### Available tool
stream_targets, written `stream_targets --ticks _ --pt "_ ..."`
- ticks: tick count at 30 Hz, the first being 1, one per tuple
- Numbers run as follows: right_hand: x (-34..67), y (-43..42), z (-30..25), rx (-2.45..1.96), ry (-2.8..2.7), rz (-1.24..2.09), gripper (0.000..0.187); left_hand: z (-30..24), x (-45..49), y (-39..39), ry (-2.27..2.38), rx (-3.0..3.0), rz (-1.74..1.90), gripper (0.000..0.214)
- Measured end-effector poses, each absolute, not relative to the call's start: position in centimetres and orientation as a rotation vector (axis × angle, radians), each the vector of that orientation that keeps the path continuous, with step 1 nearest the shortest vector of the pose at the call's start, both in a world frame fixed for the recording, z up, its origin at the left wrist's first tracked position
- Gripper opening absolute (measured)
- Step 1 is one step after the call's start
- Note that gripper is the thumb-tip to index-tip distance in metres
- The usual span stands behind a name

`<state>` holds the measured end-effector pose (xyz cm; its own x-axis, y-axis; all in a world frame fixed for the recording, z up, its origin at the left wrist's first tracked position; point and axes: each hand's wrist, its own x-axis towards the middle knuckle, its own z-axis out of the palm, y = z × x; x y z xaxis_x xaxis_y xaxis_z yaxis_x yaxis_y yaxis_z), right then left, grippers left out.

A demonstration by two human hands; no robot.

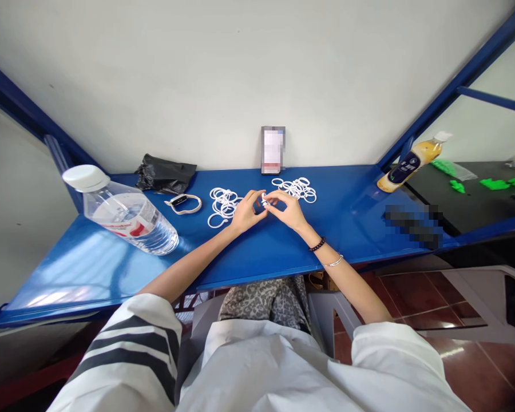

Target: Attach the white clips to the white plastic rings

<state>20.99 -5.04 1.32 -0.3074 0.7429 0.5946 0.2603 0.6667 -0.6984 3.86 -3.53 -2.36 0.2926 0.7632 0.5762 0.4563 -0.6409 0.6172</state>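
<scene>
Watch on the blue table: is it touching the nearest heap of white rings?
Apart. The head view shows a strip of blue table between the watch and the heap of white rings.

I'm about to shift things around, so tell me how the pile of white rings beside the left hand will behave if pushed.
The pile of white rings would probably spread rather than slide as one, since separate rings overlap on the table. Each is likely light, being so thin. They probably hold their shape, as they lie rounded.
</scene>
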Motion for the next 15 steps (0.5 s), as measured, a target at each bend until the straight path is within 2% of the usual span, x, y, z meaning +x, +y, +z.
stream_targets --ticks 6,10,15 --pt "20.8 -5.2 1.4 -0.796 -1.83 0.63 0.017 -1.6 3.8 -4.0 1.094 2.249 1.268 0.041" --pt "21.5 -4.7 1.6 -0.924 -1.652 0.622 0.021 -1.0 3.9 -4.4 1.085 2.259 1.27 0.046" --pt "21.9 -4.0 1.4 -0.936 -1.575 0.993 0.031 -1.2 3.8 -4.3 1.078 2.262 1.295 0.055"
